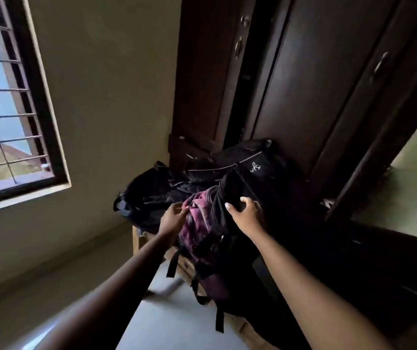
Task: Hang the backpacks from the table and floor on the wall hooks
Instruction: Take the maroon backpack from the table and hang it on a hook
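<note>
Three backpacks are visible, heaped together on a low wooden worktop [136,239] in the corner of the room, against a dark wooden wardrobe [303,84]. The nearest is a purple and black backpack [202,231], lying at the front edge of the worktop with several black straps dangling over the side toward the pale floor [177,324]. Behind it to the left lies a black backpack [149,195], slumped toward the cream wall [116,97]. Behind it to the right sits a second black backpack with white piping [250,160] and a small white logo, resting against the wardrobe. Two hands are in view, both on the purple and black backpack. The left hand [173,218] is at the bag's left upper edge, fingers curled in a narrow pinch on the purple fabric. The right hand [246,213] is closed around the black upper part of the same bag, thumb on one side and fingers wrapped over the other. Both forearms are bare and extended forward. One window [7,109] with a dark frame and metal bars occupies the left of the view. Two metal handles are visible on the wardrobe doors, plus a round fitting above the left one. No wall hooks can be made out; the picture is dim and slightly blurred.
</note>
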Demonstrator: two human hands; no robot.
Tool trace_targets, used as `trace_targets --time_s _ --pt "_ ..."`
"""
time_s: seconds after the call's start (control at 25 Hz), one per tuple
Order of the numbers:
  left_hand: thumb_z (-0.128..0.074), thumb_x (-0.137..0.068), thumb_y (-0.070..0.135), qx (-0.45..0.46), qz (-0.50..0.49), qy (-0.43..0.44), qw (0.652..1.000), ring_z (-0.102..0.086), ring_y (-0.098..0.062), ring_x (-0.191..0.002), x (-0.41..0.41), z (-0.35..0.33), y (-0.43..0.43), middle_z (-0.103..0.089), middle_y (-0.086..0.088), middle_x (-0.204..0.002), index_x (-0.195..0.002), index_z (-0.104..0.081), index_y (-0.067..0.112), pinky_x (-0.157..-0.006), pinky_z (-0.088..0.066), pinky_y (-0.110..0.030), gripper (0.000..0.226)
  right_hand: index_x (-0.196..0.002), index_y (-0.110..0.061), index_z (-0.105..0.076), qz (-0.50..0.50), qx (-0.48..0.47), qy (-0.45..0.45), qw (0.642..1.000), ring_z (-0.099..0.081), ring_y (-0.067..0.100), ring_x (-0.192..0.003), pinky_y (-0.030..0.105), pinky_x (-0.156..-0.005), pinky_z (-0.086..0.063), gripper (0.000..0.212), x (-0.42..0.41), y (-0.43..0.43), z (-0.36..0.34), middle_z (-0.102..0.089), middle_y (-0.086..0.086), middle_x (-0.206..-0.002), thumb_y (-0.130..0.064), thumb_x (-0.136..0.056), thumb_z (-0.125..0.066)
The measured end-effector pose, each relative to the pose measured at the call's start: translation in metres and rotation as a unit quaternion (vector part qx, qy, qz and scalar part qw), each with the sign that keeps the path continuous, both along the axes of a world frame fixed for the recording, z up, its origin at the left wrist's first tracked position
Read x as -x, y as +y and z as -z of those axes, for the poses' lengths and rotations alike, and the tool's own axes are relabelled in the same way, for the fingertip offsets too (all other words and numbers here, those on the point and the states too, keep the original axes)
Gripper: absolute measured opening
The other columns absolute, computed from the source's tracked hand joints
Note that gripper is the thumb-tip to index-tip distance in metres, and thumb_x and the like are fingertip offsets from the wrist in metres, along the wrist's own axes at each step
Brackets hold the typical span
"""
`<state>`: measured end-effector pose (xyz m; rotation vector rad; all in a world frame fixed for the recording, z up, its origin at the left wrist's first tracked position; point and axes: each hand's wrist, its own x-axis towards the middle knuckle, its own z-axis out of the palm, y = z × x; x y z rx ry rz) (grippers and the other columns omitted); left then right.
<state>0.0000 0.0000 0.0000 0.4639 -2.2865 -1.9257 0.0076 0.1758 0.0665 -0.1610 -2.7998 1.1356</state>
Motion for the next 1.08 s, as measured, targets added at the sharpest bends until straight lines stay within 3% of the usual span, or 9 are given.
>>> trace_targets --time_s 0.2,0.32,0.4,0.48,0.56,0.68,0.88,1.0,1.08 --pt "-0.056 -0.088 0.029 0.084 0.021 -0.007 0.996 -0.061 -0.024 -0.074 0.072 -0.011 0.017 -0.065 -0.004 -0.087 -0.089 -0.061 0.020 -0.073 -0.046 -0.033 0.011 -0.148 -0.011 -0.016 0.032 -0.036 -0.085 0.995 -0.014 0.037 -0.144 0.048 -0.119 -0.012 0.101 0.080 -0.017 0.014 -0.016 0.023 -0.155 -0.063 -0.074 -0.060" --pt "-0.056 -0.088 0.034 0.102 0.003 -0.051 0.993 -0.062 -0.030 -0.104 0.111 -0.006 0.027 -0.066 -0.013 -0.113 -0.115 -0.057 0.007 -0.083 -0.046 -0.033 0.039 -0.149 -0.013 -0.004 0.041 -0.177 -0.142 0.973 -0.003 0.050 -0.142 0.062 -0.113 -0.002 0.115 0.116 -0.021 0.037 0.001 0.030 -0.155 -0.072 -0.066 -0.058" --pt "-0.055 -0.082 0.051 0.102 0.000 -0.087 0.991 -0.061 -0.031 -0.108 0.136 0.001 0.026 -0.067 -0.015 -0.113 -0.106 -0.061 0.008 -0.087 -0.046 -0.033 0.050 -0.147 -0.012 -0.018 0.033 -0.244 -0.145 0.958 -0.016 0.050 -0.140 0.060 -0.113 -0.012 0.094 0.129 -0.011 0.043 -0.012 0.030 -0.153 -0.057 -0.076 -0.060" --pt "-0.055 -0.064 0.073 0.088 0.028 -0.139 0.986 -0.064 -0.029 -0.100 0.155 0.008 0.023 -0.069 -0.013 -0.104 -0.097 -0.065 0.010 -0.089 -0.048 -0.034 0.073 -0.132 -0.011 -0.045 0.004 -0.250 -0.116 0.961 -0.040 0.043 -0.130 0.049 -0.107 -0.034 0.055 0.138 0.007 0.042 -0.041 0.024 -0.142 -0.036 -0.084 -0.055" --pt "-0.064 -0.055 0.074 0.060 0.070 -0.182 0.979 -0.063 -0.025 -0.099 0.167 0.010 0.026 -0.066 -0.009 -0.107 -0.107 -0.065 0.008 -0.088 -0.050 -0.031 0.084 -0.115 -0.009 -0.056 -0.040 -0.248 -0.095 0.963 -0.053 0.038 -0.118 0.041 -0.095 -0.045 0.032 0.140 0.028 0.038 -0.059 0.018 -0.126 -0.022 -0.088 -0.048" --pt "-0.077 -0.056 0.059 0.039 0.093 -0.222 0.970 -0.062 -0.027 -0.099 0.174 0.006 0.035 -0.060 -0.010 -0.111 -0.116 -0.055 0.003 -0.080 -0.049 -0.032 0.085 -0.110 -0.006 -0.057 -0.073 -0.255 -0.076 0.961 -0.056 0.038 -0.112 0.039 -0.088 -0.046 0.026 0.129 0.052 0.029 -0.063 0.017 -0.118 -0.019 -0.091 -0.043" --pt "-0.076 -0.068 0.039 -0.061 0.079 -0.082 0.992 -0.052 -0.021 -0.069 0.126 0.004 0.062 -0.059 -0.013 -0.075 -0.078 -0.065 0.007 -0.062 -0.040 -0.030 0.035 -0.122 -0.010 -0.054 -0.083 -0.214 -0.031 0.973 -0.059 0.033 -0.111 0.037 -0.089 -0.048 0.031 0.091 0.073 0.031 -0.063 0.014 -0.121 -0.022 -0.095 -0.044" --pt "-0.067 -0.081 0.026 -0.141 0.058 -0.014 0.988 -0.060 -0.018 -0.061 0.073 -0.010 0.075 -0.070 -0.009 -0.066 -0.076 -0.072 0.002 -0.058 -0.048 -0.023 0.025 -0.124 -0.011 -0.054 -0.066 -0.170 0.010 0.983 -0.059 0.030 -0.112 0.035 -0.090 -0.046 0.031 0.055 0.074 0.026 -0.063 0.012 -0.122 -0.020 -0.095 -0.047" --pt "-0.065 -0.083 0.024 -0.182 0.056 0.015 0.982 -0.064 -0.020 -0.069 0.033 -0.023 0.083 -0.074 -0.008 -0.071 -0.078 -0.074 0.007 -0.067 -0.052 -0.027 0.020 -0.128 -0.012 -0.053 -0.051 -0.148 0.041 0.987 -0.059 0.030 -0.113 0.035 -0.093 -0.044 0.035 0.022 0.076 0.018 -0.063 0.012 -0.124 -0.017 -0.094 -0.048"
